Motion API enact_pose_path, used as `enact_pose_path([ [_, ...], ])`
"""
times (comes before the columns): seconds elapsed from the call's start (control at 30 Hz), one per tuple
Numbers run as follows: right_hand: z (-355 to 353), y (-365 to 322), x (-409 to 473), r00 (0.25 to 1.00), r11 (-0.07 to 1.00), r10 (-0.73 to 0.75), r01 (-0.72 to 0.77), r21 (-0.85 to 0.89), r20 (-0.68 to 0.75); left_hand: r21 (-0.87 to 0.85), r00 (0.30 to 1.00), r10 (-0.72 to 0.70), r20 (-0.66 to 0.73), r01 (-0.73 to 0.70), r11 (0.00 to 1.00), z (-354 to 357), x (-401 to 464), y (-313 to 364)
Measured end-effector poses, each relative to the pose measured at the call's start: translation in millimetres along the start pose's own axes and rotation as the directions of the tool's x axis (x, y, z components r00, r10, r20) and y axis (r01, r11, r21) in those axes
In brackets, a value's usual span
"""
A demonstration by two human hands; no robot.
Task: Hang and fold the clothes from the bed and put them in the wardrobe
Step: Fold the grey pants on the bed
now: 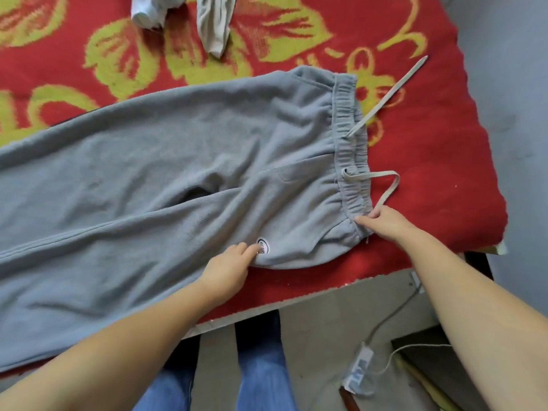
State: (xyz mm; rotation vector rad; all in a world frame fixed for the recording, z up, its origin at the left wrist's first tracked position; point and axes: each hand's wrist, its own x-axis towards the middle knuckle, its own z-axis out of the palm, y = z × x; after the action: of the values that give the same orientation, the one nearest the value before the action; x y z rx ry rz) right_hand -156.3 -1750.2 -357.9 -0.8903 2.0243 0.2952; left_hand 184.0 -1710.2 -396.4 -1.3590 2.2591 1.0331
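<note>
Grey sweatpants lie spread flat across the bed, legs running off to the left, elastic waistband at the right. A pale drawstring loops out of the waistband. My right hand pinches the near corner of the waistband together with the end of the drawstring. My left hand pinches the near edge of the pants beside a small oval logo patch.
The bed wears a red blanket with yellow-green patterns; its near edge runs in front of my legs. A beige garment and a white garment lie at the far side. A power strip with cable sits on the floor.
</note>
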Motion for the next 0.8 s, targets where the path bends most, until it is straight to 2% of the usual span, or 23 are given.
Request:
enact_pose_path([
  [0.07, 0, 7, -3, 0.997, 0.992, -0.076, 0.076, 0.104, -0.001, -0.119, 1.0, -0.007, -0.003, 0.007, 0.993, -11, 0, -9],
  [0.17, -6, 11, -10, 0.969, 0.949, -0.22, 0.239, 0.205, -0.112, -0.122, 0.999, 0.034, 0.018, -0.032, 0.992, -21, -5, -11],
  [0.23, -23, 19, -12, 0.949, 0.937, -0.271, 0.299, 0.179, -0.164, -0.095, 0.997, 0.077, 0.029, -0.073, 0.993, -22, -11, -5],
  [0.27, -34, 25, -13, 0.947, 0.95, -0.276, 0.295, 0.101, -0.164, -0.077, 0.993, 0.108, 0.044, -0.104, 0.992, -19, -13, -1],
  [0.3, -44, 32, -13, 0.955, 0.967, -0.252, 0.253, -0.013, -0.156, -0.064, 0.987, 0.142, 0.078, -0.137, 0.989, -16, -15, 4],
  [0.37, -51, 42, -12, 0.982, 0.967, -0.116, 0.078, -0.242, -0.146, -0.044, 0.959, 0.196, 0.206, -0.191, 0.981, -7, -18, 15],
  [0.43, -44, 38, -17, 0.994, 0.921, 0.03, -0.069, -0.383, -0.106, -0.04, 0.931, 0.182, 0.317, -0.179, 0.983, -1, -15, 22],
  [0.47, -36, 30, -19, 0.992, 0.888, 0.067, -0.108, -0.447, -0.108, -0.058, 0.933, 0.156, 0.324, -0.145, 0.988, -1, -14, 22],
  [0.53, -19, 7, -15, 0.985, 0.844, 0.016, -0.107, -0.526, -0.174, -0.131, 0.976, 0.104, 0.189, -0.08, 0.988, -10, -9, 15],
  [0.6, -5, -31, -11, 0.936, 0.845, -0.22, 0.042, -0.533, -0.275, -0.206, 0.997, 0.039, -0.061, -0.051, 0.977, -30, -3, -4],
  [0.63, 1, -55, -9, 0.893, 0.839, -0.341, 0.147, -0.524, -0.294, -0.234, 0.985, -0.003, -0.171, -0.038, 0.971, -45, -2, -19],
  [0.7, 9, -110, -8, 0.829, 0.809, -0.491, 0.321, -0.492, -0.267, -0.274, 0.935, -0.101, -0.341, 0.004, 0.962, -81, -1, -59],
  [0.8, 13, -193, -3, 0.749, 0.723, -0.639, 0.505, -0.473, -0.177, -0.242, 0.84, -0.258, -0.477, 0.156, 0.958, -135, -1, -128],
])
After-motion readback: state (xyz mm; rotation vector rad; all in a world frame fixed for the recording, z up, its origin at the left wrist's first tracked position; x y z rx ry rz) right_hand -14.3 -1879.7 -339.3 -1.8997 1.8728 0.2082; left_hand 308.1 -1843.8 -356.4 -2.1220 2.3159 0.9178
